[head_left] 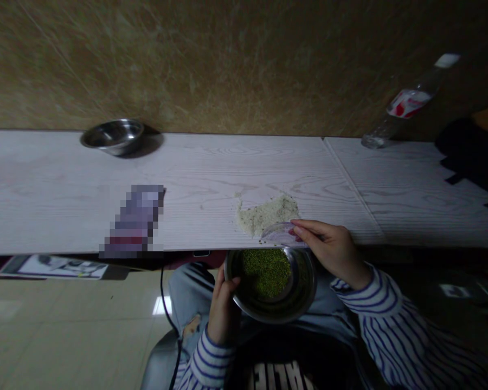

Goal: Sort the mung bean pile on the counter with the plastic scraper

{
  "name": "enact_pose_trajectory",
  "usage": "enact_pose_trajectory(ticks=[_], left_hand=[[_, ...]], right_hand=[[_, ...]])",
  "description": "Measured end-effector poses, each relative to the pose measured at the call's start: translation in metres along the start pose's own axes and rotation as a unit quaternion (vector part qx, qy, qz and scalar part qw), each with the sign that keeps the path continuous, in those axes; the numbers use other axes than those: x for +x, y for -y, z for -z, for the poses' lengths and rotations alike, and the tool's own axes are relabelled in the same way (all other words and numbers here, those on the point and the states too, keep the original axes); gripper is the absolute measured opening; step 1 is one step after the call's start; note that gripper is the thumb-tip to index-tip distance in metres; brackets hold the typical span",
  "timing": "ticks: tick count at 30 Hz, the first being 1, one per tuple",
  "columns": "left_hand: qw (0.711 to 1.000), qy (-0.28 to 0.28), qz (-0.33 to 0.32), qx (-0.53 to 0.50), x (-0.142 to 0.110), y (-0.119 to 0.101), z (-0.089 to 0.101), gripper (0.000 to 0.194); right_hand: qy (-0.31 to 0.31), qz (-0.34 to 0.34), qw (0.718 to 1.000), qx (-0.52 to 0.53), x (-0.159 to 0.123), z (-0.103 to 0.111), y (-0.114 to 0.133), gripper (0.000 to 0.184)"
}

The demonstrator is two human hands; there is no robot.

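My left hand (224, 304) grips the rim of a steel bowl (305, 292), which is tilted just below the table's front edge. Green mung beans (267, 272) cover much of its inside, heaped toward the left. Between the thumb and fingers of my right hand (329, 244) is a thin, clear plastic lid (280, 233), held low over the tabletop near the edge. Behind the lid lies a spread pile of white rice grains (270, 213) with darker specks. A few green beans rest on the table beside the lid, close to the bowl's rim.
An empty steel bowl (113, 136) stands against the wall at the back left. A blurred-out flat object (135, 219) lies left of the rice. A clear bottle (406, 103) stands at the back right, near a dark cloth item (472, 151). A seam crosses the white tabletop (203, 179).
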State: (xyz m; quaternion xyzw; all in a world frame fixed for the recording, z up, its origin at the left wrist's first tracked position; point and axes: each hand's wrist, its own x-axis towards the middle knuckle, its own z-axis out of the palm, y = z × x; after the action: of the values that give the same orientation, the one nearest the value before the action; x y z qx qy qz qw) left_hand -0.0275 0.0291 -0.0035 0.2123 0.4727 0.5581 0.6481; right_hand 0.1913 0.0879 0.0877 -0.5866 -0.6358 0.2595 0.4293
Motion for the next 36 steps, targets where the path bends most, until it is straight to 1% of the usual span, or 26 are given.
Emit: enact_pose_trajectory(ticks=[3,7,11,14,17,20,25,32,36], left_hand=[[0.999,0.009,0.023,-0.036,-0.001,-0.003,0.000,0.048],[0.998,0.003,0.027,-0.052,-0.002,-0.007,-0.002,0.047],[0.999,-0.003,0.029,-0.035,-0.001,-0.007,-0.001,0.050],[1.000,0.002,0.016,-0.007,-0.001,-0.006,0.001,0.052],[1.000,0.002,0.009,-0.003,-0.001,-0.004,0.004,0.052],[1.000,-0.006,0.012,-0.017,-0.001,-0.001,0.009,0.051],[0.999,0.015,0.014,-0.032,0.000,0.001,0.016,0.054],[0.999,-0.019,-0.030,-0.005,-0.004,-0.005,0.017,0.050],[0.999,-0.017,-0.021,-0.020,-0.006,-0.007,0.018,0.049]], right_hand=[[0.012,0.004,1.000,0.007,0.004,-0.004,0.001,0.027],[0.033,0.001,0.999,0.031,0.006,-0.009,0.005,0.027],[0.063,0.001,0.997,0.047,0.005,-0.010,0.010,0.024],[0.078,-0.002,0.996,0.051,0.001,-0.007,0.009,0.022],[0.046,-0.024,0.997,0.056,-0.004,-0.002,0.002,0.024],[0.009,-0.050,0.996,0.073,-0.007,0.003,-0.006,0.030],[-0.011,-0.071,0.993,0.094,-0.009,0.007,-0.008,0.041],[-0.024,-0.060,0.994,0.090,-0.014,0.013,-0.009,0.039],[-0.045,-0.053,0.993,0.093,-0.015,0.017,-0.009,0.039]])
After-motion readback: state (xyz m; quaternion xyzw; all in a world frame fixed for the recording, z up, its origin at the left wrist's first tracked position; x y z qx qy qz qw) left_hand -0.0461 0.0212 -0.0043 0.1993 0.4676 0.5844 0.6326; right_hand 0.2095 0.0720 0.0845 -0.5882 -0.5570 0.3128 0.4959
